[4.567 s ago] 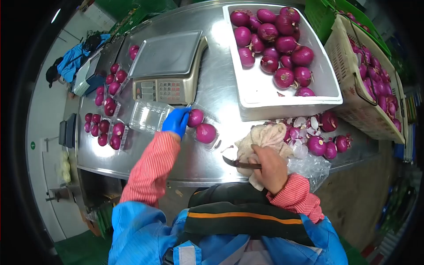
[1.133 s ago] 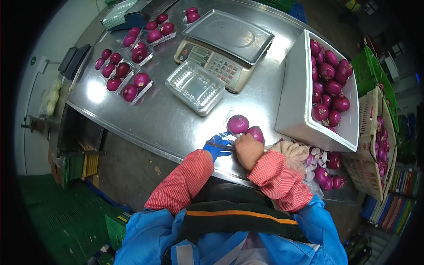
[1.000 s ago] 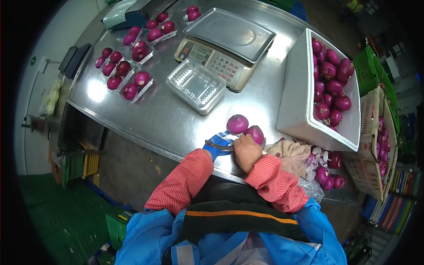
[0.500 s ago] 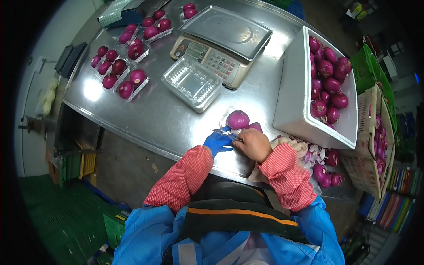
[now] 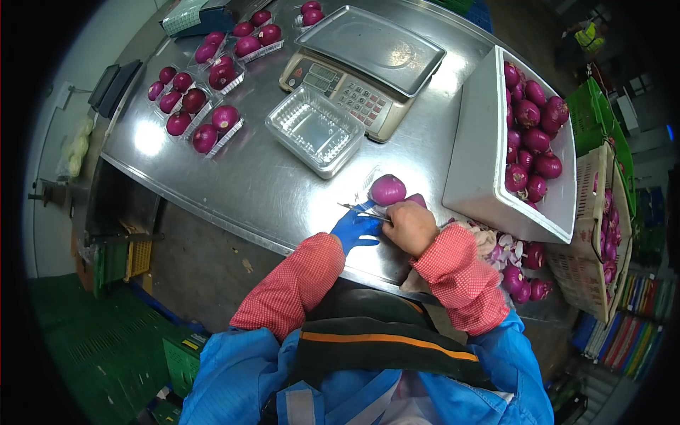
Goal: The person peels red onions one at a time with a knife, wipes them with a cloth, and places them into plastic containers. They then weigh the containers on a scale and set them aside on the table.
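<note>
My left hand [image 5: 354,229], in a blue glove, has its fingers apart beside the metal blades, with no object visible in its grasp. My bare right hand [image 5: 411,228] is closed around a pair of scissors [image 5: 365,212], whose narrow blades point left across the gloved fingers. Just beyond the hands a peeled red onion [image 5: 388,190] rests on the steel table [image 5: 234,191]. Another red onion [image 5: 416,200] lies behind my right hand, partly covered by it. A clear plastic tray [image 5: 316,132] sits farther back.
A scale [image 5: 361,106] stands behind the tray. Packed onions [image 5: 193,100] in clear trays sit at the left. On the right are a tilted foam box [image 5: 467,156] of onions, a cloth [image 5: 482,237], onion skins [image 5: 504,253] and several loose onions [image 5: 515,278]. A person [image 5: 589,37] stands far back.
The scissor blades looked spread before and now lie closer together. My left hand's fingers have spread slightly. The view has shifted a little; the onions stay in place.
</note>
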{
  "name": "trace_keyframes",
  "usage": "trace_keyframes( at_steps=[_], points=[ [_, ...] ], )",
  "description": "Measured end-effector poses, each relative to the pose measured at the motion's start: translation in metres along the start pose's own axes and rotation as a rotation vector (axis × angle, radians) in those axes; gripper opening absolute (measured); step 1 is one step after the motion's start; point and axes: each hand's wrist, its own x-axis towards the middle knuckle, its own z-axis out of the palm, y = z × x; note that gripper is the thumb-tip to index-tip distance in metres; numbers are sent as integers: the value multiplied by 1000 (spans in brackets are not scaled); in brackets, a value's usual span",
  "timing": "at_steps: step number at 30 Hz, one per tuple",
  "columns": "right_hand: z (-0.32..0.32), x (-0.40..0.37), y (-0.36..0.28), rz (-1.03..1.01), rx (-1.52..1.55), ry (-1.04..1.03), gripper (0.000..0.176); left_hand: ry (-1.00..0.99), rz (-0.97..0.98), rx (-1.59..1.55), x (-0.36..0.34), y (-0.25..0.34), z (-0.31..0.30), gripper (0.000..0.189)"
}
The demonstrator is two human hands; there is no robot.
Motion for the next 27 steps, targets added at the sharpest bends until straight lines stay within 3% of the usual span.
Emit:
trace_keyframes(
  at_steps=[3, 6, 10, 12, 15, 16, 18, 21, 26, 27],
  points=[
    [3, -4, -4, 29, -3, 81, 16, -3, 22, -75, 6, -5, 1, 54],
    [9, -14, -7, -17, -12, 184, 17, 244, -152, -69, 12, 7, 3, 46],
    [17, -31, -12, -109, 1, 234, 24, 64, -149, -380, -15, 29, 1, 41],
    [29, -39, -12, -124, 31, 246, 26, -30, -72, -306, -27, 27, -4, 43],
    [38, -49, -9, -140, 97, 300, 26, 63, 91, -19, -16, 4, -24, 42],
    [39, -50, -8, -129, 118, 318, 25, 47, 77, -81, -21, 5, -20, 49],
    [40, -50, -8, -105, 127, 320, 25, -219, 160, 243, 3, -18, -30, 46],
    [41, -48, -8, -104, 153, 338, 24, -146, 84, 174, 18, -37, -37, 35],
    [38, -50, -7, -99, 201, 367, 24, -150, 422, 468, 45, -56, -73, 45],
    [37, -50, -7, -130, 205, 362, 24, -135, 304, 286, 46, -49, -68, 60]
  ],
)
